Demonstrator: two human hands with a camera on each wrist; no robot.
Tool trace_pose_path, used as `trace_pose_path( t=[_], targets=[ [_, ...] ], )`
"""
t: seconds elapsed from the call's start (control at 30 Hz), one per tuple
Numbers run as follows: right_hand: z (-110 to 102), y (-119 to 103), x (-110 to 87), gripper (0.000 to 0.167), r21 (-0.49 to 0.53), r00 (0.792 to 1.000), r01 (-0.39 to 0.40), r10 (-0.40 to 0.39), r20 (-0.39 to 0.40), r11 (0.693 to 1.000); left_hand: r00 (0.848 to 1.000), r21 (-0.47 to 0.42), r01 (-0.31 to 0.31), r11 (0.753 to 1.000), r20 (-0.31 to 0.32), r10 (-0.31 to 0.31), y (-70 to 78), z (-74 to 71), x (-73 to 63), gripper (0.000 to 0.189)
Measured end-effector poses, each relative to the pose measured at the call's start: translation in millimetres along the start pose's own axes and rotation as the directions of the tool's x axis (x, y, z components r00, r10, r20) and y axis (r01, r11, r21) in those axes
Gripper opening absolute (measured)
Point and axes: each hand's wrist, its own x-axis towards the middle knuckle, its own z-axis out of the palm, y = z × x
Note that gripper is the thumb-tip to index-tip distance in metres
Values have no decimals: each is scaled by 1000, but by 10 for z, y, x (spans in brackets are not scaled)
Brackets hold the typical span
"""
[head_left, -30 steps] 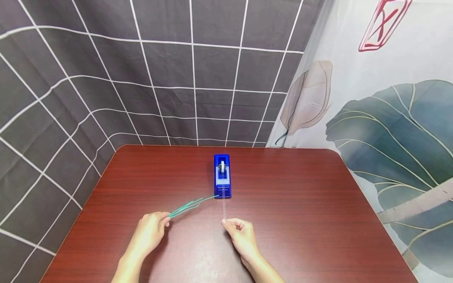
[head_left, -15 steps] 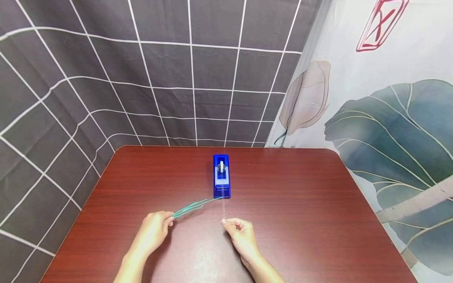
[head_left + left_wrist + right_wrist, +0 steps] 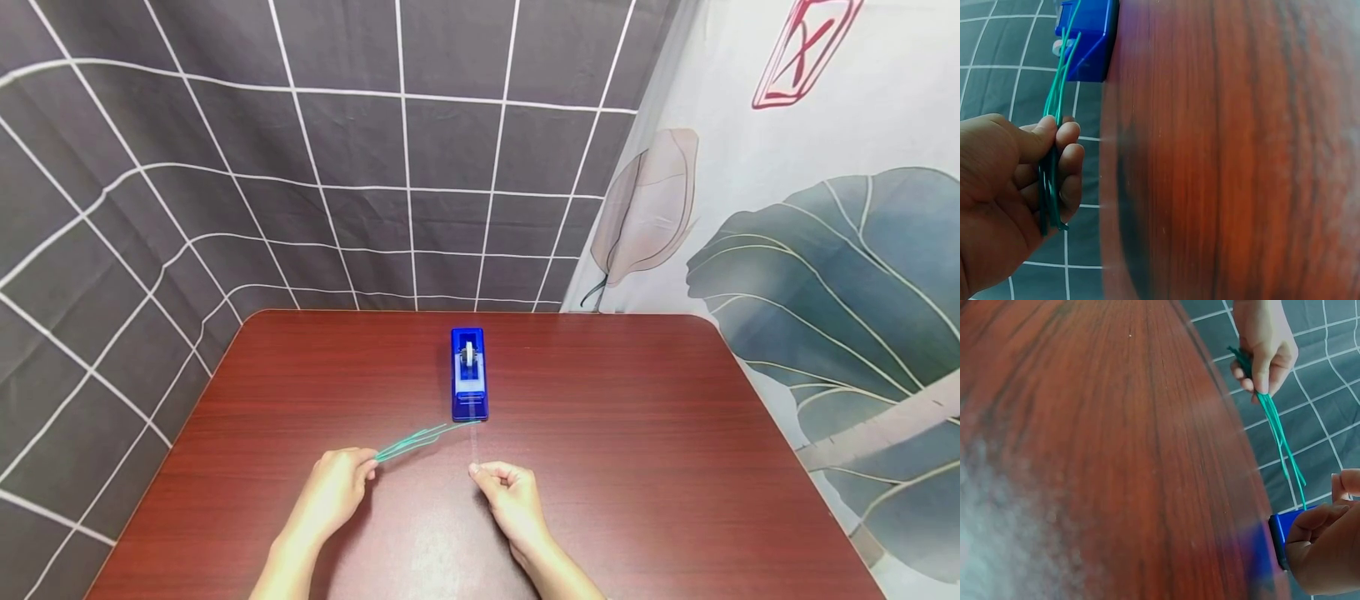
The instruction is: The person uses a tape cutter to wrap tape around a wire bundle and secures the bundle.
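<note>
Between thumb and fingers my left hand [image 3: 336,490] grips a bundle of thin green wires [image 3: 411,442]. In the left wrist view the wires [image 3: 1054,103] run up from the curled fingers, their lower ends below the thumb. The longest wire reaches right and overlaps the clear tape [image 3: 473,446] just in front of the blue tape dispenser [image 3: 470,408]. My right hand [image 3: 513,502] pinches the tape's free end, with the strip drawn out toward me. In the right wrist view the right hand [image 3: 1329,547] hides most of the dispenser.
The dispenser stands on a reddish-brown wooden table [image 3: 637,433], near its far edge, with a small tape roll [image 3: 468,354] on its hub. Behind the table hangs a dark grid-patterned curtain [image 3: 360,142]. A white leaf-patterned curtain [image 3: 720,108] hangs at the right.
My left hand has moved right with the wires, and the longest wire's tip has passed from over the dispenser's front to across the tape. The right hand stays nearly still.
</note>
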Motion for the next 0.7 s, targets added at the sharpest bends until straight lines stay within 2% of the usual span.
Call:
trace_pose_path(
  t=[0.3, 0.53, 0.7],
  targets=[
    [6, 2, 6, 25, -4, 1000, -3, 2, -2, 1000, 999, 12, -38, 999, -23, 38, 30, 14, 46, 10],
    [7, 12, 1, 26, -1, 1000, 6, -6, -1, 1000, 999, -26, -42, 999, -4, 42, 80, 51, 82, 10],
    [11, 20, 9, 27, -2, 1000, 4, -4, 1, 1000, 996, -13, -84, 996, -19, 84, 110, 84, 110, 12]
  ],
)
